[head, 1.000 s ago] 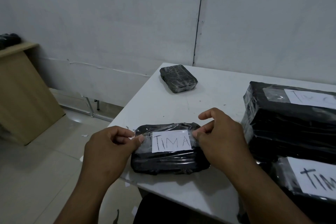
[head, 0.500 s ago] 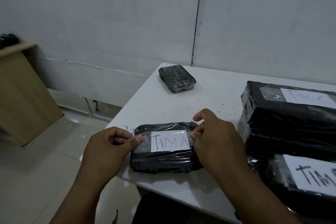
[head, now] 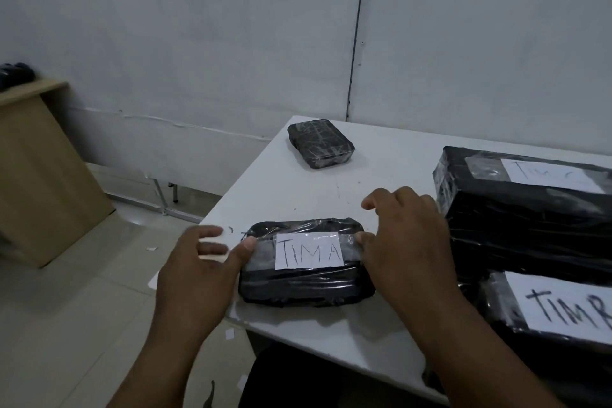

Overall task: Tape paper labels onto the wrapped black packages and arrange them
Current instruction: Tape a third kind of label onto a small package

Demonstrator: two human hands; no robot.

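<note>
**Label pressed onto small package**

Head view: The small black package (head: 306, 263) lies at lower centre on the table (head: 381, 182). The left hand (head: 195, 272), fingers spread, thumb-presses its left end. The right hand (head: 402, 242), fingers relaxed, presses beside the label (head: 309, 250).

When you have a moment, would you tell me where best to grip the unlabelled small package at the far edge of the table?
Probably across its two long sides, from above. The small package lies flat on the table, turned at an angle, with open table all round it and nothing on top. Its wrap looks glossy, so a firm pinch across the narrow width seems safer than lifting by the rounded ends.
</note>
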